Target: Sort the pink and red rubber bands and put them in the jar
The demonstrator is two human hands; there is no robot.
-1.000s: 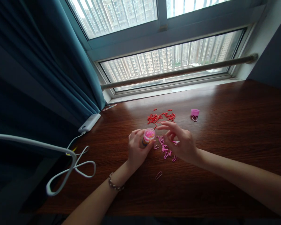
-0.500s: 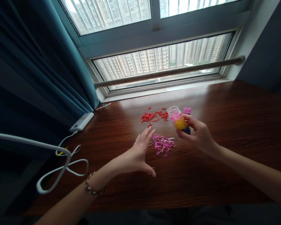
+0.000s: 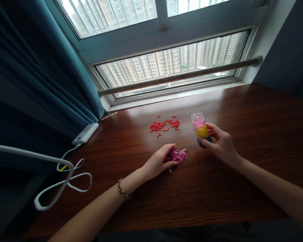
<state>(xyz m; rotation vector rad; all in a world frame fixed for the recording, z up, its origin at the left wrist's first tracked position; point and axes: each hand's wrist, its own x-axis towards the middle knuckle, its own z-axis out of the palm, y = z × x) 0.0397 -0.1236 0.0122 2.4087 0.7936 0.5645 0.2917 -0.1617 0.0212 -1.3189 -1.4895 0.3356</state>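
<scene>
My left hand (image 3: 161, 160) is low on the table, its fingers and thumb curled around a small heap of pink safety-pin-shaped clips (image 3: 179, 155). Some clips stick out past the fingertips, and part of the heap is hidden under the hand. In my right hand (image 3: 221, 143) is a clear jar (image 3: 197, 116), gripped near its base and tilted slightly, its mouth uncovered. Pink, yellow and dark blue layers of small pieces show through its wall. Beyond my left hand lies a scattered pile of red clips (image 3: 158, 126).
The brown wooden table (image 3: 255, 141) reaches to the window sill. At the left edge lies a white power bank (image 3: 86, 133) with a looped white cable (image 3: 70, 174). A blue curtain (image 3: 73, 67) hangs on the left, and a rail (image 3: 181, 76) crosses the window.
My left hand has moved rightward onto the pink clips, closing from spread fingers and bunching them together. The jar is more upright and slightly farther right; the pink cap behind it no longer shows.
</scene>
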